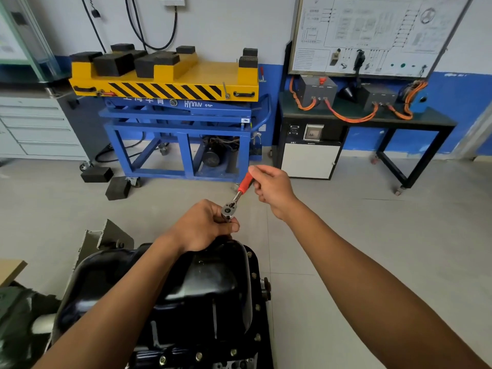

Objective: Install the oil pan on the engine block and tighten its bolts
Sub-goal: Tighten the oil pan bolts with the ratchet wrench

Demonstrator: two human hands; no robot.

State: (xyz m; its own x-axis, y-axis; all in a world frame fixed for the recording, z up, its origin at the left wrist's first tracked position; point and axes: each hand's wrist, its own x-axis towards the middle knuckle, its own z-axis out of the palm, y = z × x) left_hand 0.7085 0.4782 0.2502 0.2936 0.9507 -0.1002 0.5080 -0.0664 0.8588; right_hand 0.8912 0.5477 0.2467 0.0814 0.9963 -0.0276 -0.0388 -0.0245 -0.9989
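Observed from the head view: the right hand is closed round the red grip of a ratchet wrench, holding it up in the air with the handle slanting up and to the right. The left hand has fingers and thumb curled round the part under the chrome head of the wrench. What it pinches there cannot be told. The heel of the left hand sits just over the far end of the oil pan.

The oil pan, glossy black, lies bottom-up at the lower centre of the view, seated on the engine block, of which only a small grey part shows at the bottom edge. Bolts stand in a row along the pan's right flange, with more along its near edge. The wrench is clear of them all.

Surroundings: a yellow and blue lift cart carrying black rubber blocks stands at the wall. To its right is a black counter with orange cables, below a wiring board. A grey drawer cabinet stands at left. The floor is pale tile.
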